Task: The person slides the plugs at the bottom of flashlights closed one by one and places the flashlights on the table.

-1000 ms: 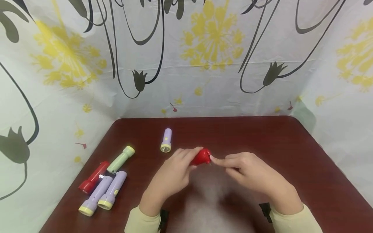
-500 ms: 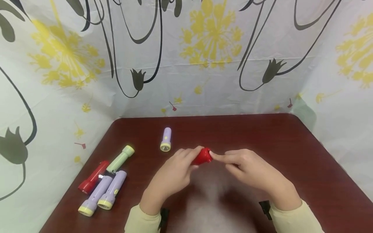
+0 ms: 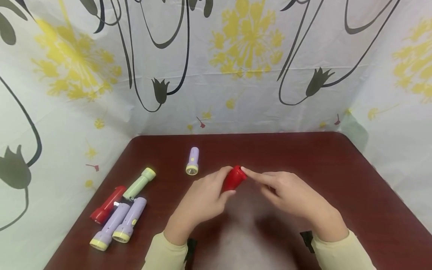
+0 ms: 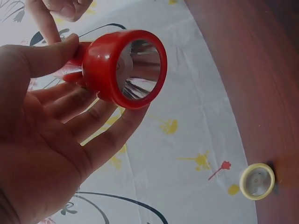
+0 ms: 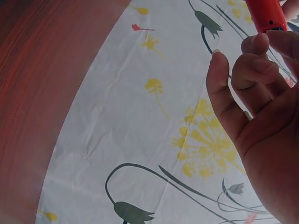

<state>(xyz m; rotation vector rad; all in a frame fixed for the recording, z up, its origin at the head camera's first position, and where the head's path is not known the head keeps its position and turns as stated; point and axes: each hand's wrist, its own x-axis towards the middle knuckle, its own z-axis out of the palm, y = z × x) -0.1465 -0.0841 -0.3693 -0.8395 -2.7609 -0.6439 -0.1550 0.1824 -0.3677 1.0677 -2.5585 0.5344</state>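
My left hand [image 3: 202, 200] holds a red flashlight [image 3: 233, 180] over the middle of the table, thumb on one side and fingers along the other. In the left wrist view, the wide red head [image 4: 100, 60] with its silver reflector points out past the fingertips. My right hand [image 3: 291, 191] reaches in from the right, its extended index fingertip touching the flashlight's tail end. The other right fingers are loosely bent and hold nothing. In the right wrist view, only the red tail part [image 5: 267, 14] shows at the top edge, right by the fingertips.
At the table's [image 3: 303, 150] left lie a red flashlight [image 3: 108, 205], a green one [image 3: 139, 184] and two purple ones [image 3: 111, 225]. Another purple flashlight [image 3: 192, 161] lies farther back, beyond the left hand. A patterned white sheet [image 3: 216, 105] hangs behind and along the sides.
The held red flashlight has tilted, its tail end rising and turning up. The right index finger has risen with it, staying at the tail. Flashlights on the table have not moved.
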